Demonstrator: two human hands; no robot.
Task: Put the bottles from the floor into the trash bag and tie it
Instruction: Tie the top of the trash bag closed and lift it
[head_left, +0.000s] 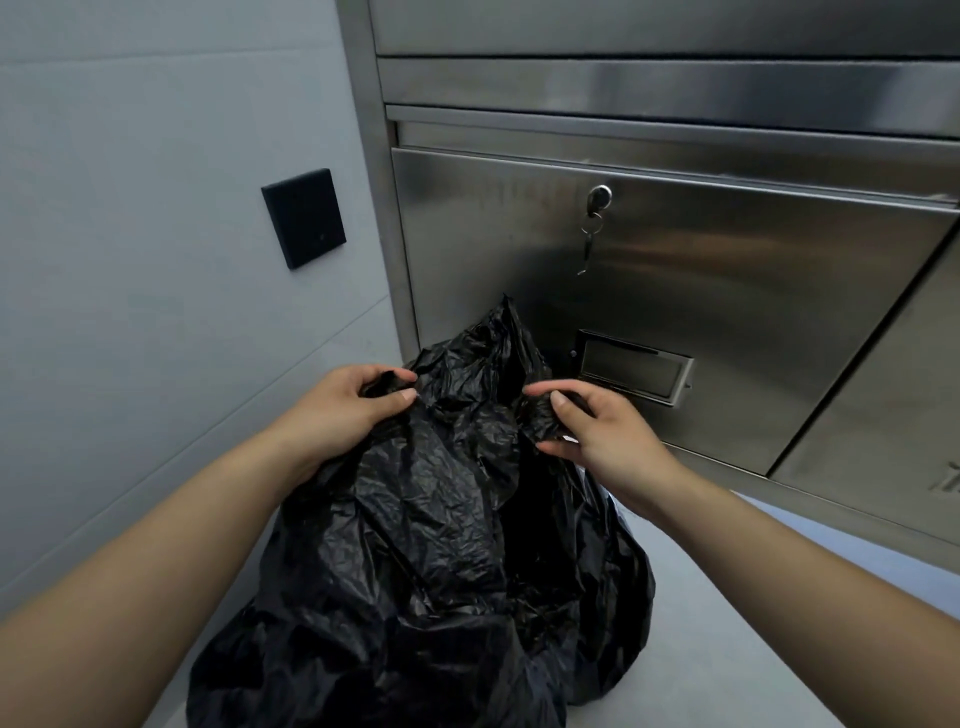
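Forearms: yours enter from the two bottom corners and meet at the top of the bag, one on each side.
Trash bag (441, 545): black and crumpled, it sits on the pale floor (701, 649) directly in front of you, close against the steel cabinet (727, 312). Its long axis runs up from the floor to the mouth.
Left hand (337, 410): thumb and fingers pinch a bunch of rim on the left of the mouth.
Right hand (602, 436): fingers curl round the opposite bunch, on the right.
Gap: the two bunches are level and near but apart, with a peak of loose plastic behind them.
Bottles: you can see none on the floor, and you cannot tell whether they are inside the bag.
Next move: probably crossing the bunches to knot them. Both hands are equally near, so either can lead.
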